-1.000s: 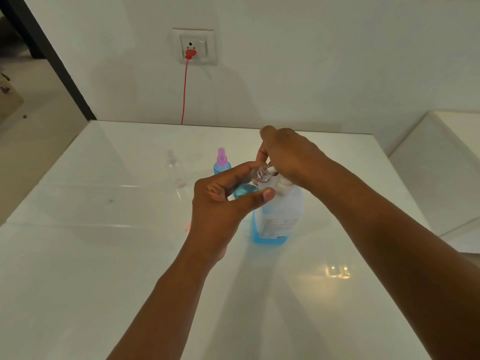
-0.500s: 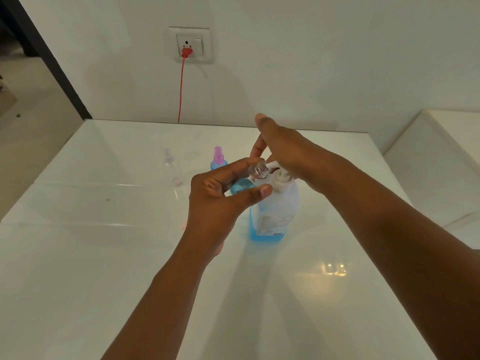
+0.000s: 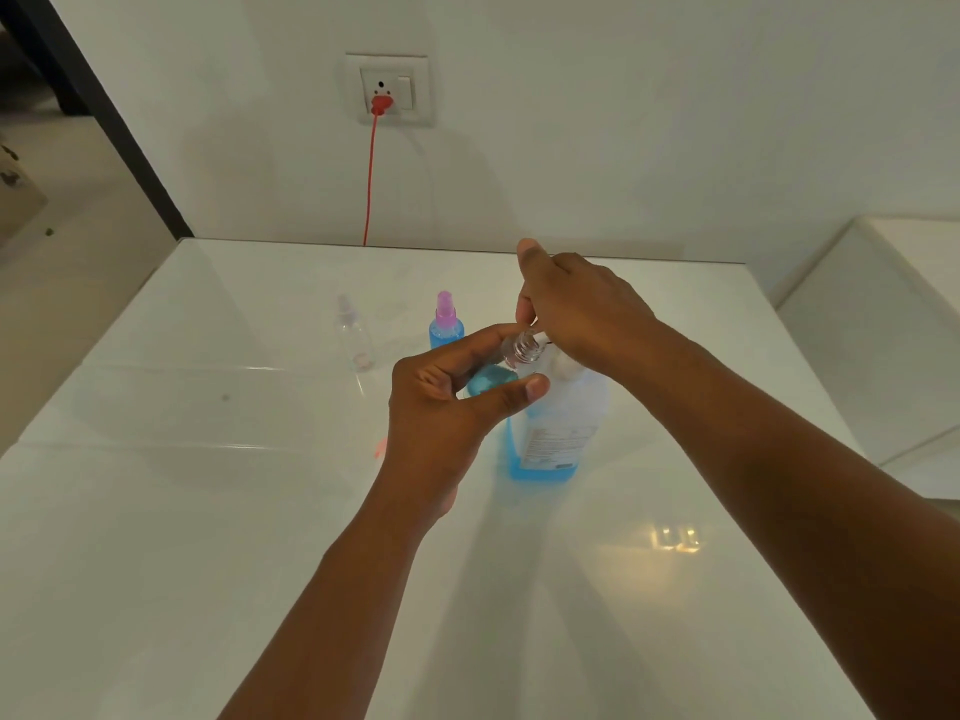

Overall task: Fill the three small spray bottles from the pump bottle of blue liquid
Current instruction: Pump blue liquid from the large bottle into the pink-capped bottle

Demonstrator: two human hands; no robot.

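Observation:
My left hand [image 3: 447,407] grips a small uncapped spray bottle [image 3: 493,379] with blue liquid in it. Its open neck sits right under the spout of the pump bottle [image 3: 561,433]. The pump bottle stands on the white table [image 3: 208,511], with blue liquid low in its base. My right hand [image 3: 576,309] lies palm-down on the pump head, which it hides. Behind stands a second small bottle [image 3: 445,324], blue-filled with a pink spray cap. Left of it stands a clear, empty-looking small bottle [image 3: 355,332].
A red cord [image 3: 370,179] runs from a wall socket [image 3: 387,90] down behind the table's far edge. A white ledge [image 3: 893,324] lies to the right of the table. Floor shows past the table's left edge.
My right hand has lifted a little and then settled again over the pump head. The left hand keeps the small bottle under the spout.

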